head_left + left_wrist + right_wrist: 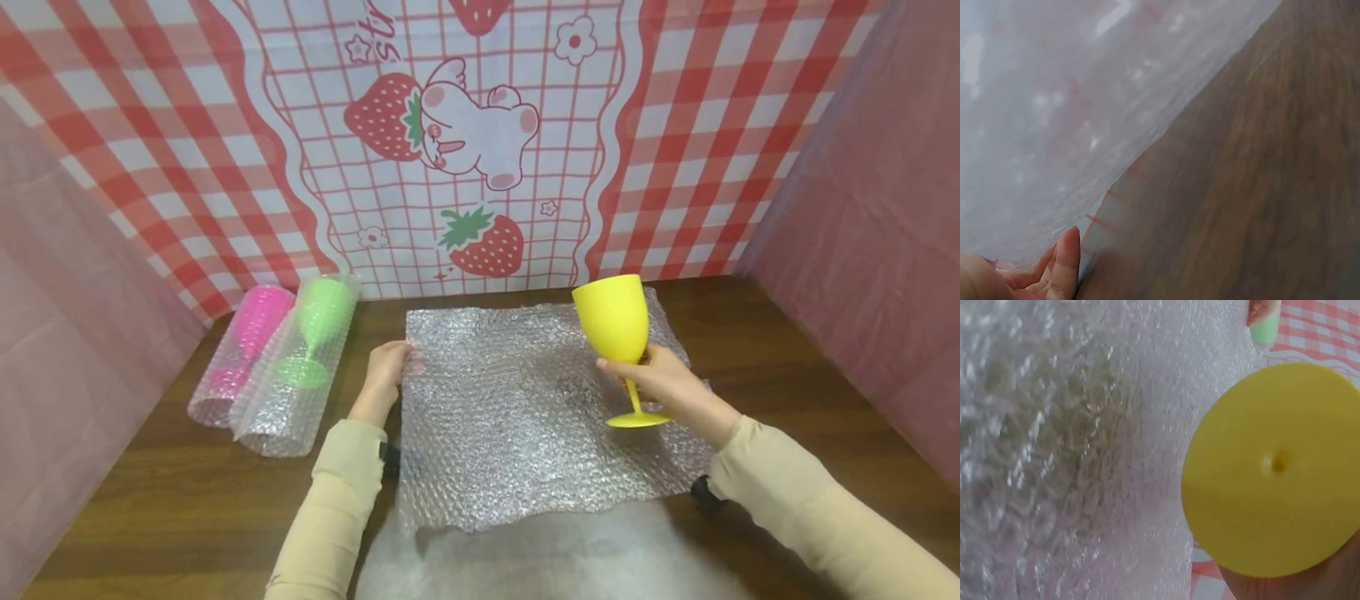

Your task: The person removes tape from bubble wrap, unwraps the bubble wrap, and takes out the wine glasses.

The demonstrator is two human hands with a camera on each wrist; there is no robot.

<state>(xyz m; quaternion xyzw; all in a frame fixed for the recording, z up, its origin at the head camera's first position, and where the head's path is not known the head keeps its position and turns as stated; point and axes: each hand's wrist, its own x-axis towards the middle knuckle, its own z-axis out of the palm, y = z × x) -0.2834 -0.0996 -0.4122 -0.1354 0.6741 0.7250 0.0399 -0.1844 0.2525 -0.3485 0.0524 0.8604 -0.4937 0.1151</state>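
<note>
A yellow plastic goblet is held upright, slightly tilted, by my right hand, whose fingers go round the top of its stem. Its round base faces the camera in the right wrist view. Beneath the goblet spreads a sheet of clear bubble wrap. My left hand pinches the left edge of that sheet between thumb and fingers. Close up in the left wrist view, the bubble wrap fills the upper left, above the fingers.
To the left on the wooden table lie a pink goblet and a green goblet, each rolled in bubble wrap. A pale sheet lies at the front. A checked strawberry cloth hangs behind, with pink curtains at the sides.
</note>
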